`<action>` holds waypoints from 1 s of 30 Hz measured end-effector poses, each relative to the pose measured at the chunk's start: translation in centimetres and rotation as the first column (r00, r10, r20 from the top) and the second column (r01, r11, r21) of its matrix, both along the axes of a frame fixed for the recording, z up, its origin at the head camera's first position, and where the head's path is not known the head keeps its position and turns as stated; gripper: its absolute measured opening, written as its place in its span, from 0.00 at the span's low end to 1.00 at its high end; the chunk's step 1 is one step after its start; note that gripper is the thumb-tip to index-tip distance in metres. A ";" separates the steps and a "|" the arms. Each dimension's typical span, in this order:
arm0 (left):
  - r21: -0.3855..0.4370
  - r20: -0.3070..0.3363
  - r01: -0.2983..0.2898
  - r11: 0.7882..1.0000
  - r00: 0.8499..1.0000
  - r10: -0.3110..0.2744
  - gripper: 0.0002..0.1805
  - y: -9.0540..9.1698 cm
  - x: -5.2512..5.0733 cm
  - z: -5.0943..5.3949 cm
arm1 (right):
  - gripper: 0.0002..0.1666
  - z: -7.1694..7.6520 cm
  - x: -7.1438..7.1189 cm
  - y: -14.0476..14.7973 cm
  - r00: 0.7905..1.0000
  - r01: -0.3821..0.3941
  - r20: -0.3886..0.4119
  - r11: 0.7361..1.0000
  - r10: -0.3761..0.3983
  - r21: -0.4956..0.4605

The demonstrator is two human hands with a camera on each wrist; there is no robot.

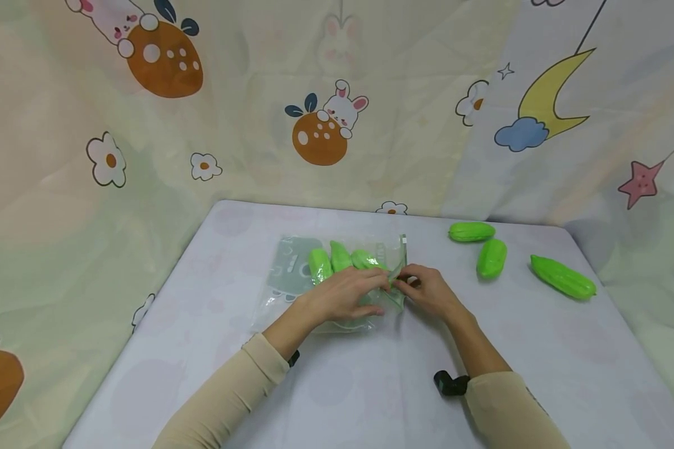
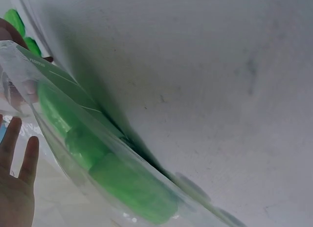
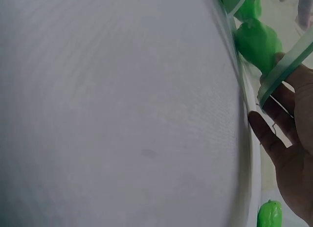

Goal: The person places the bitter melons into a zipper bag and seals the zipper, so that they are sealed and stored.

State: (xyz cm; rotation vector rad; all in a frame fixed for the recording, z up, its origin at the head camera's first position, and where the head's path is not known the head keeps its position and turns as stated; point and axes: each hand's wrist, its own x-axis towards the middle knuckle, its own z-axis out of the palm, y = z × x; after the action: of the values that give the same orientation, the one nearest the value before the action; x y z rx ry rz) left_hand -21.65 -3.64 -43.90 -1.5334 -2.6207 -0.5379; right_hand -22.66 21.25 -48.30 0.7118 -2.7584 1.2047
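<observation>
Bag (image 1: 286, 269) is lying on the table (image 1: 191, 368), left of the middle and nearer the far edge, its clear film showing green gourds (image 1: 339, 257) inside and its mouth facing the table's right edge. In the head view three gourds are showing side by side through the film, toward the far edge; the hands are covering part of the bag, so I cannot tell the full count. The left hand (image 1: 342, 294) is reaching over the bag, its fingers held out and spread, with the thumb standing apart on the side toward the near edge. The right hand (image 1: 431, 292) is bending its fingers at the mouth, where a green strip (image 3: 286, 69) is crossing them; its thumb is sitting apart from the fingers in the right wrist view, and I cannot tell whether the hand is pinching the strip or only pressing there. Three loose gourds are resting toward the far right corner: one (image 1: 472, 232) is lying close to the far edge, one (image 1: 491, 259) is lying just nearer, and one (image 1: 563, 278) is slanting beside the right edge. Beige sleeves (image 1: 230, 399) are covering both forearms, a black camera (image 1: 451, 383) is sitting at the right wrist, and a printed cloth (image 1: 247, 100) is hanging behind the far edge
</observation>
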 end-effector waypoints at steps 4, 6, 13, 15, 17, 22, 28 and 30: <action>-0.005 -0.006 -0.002 1.000 1.000 0.002 0.21 0.0 0.0 -0.1 | 0.02 0.0 -0.2 0.0 1.000 -0.004 0.022 1.000 0.003 0.018; -0.004 -0.006 -0.003 1.000 1.000 0.003 0.21 0.0 0.0 -0.1 | 0.02 0.0 -0.3 0.0 0.999 -0.010 0.035 1.000 0.009 0.027; -0.012 0.008 -0.017 1.000 1.000 0.018 0.22 0.0 0.0 -0.3 | 0.03 0.1 -0.5 0.3 0.999 -0.023 0.045 0.999 0.021 0.040; -0.016 0.015 -0.026 1.000 1.000 0.026 0.22 0.0 0.0 -0.3 | 0.04 0.0 -0.5 0.5 1.000 -0.009 0.025 0.999 0.008 0.034; -0.012 0.025 -0.027 1.000 0.999 0.028 0.22 -0.1 0.0 -0.4 | 0.06 -0.1 -0.5 0.8 1.000 0.012 -0.005 1.000 -0.012 0.025; -0.017 0.021 -0.029 0.999 0.999 0.029 0.23 -0.2 0.0 -0.3 | 0.12 -0.1 -0.6 1.6 0.997 0.050 -0.068 0.998 -0.047 0.036; -0.006 0.022 -0.020 1.000 1.000 0.020 0.22 -0.1 -0.1 -0.3 | 0.17 0.1 -0.5 3.2 0.982 0.101 -0.169 0.989 -0.082 0.108; 0.000 0.019 -0.018 1.000 1.000 0.018 0.22 -0.1 -0.2 -0.3 | 0.17 0.2 -0.5 3.9 0.973 0.123 -0.209 0.986 -0.097 0.116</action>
State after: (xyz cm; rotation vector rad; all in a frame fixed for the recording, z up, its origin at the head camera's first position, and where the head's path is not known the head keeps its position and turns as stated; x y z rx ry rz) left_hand -21.85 -3.71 -44.22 -1.5111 -2.6451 -0.5541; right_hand -23.12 25.14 -48.15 0.6416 -2.6832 0.8868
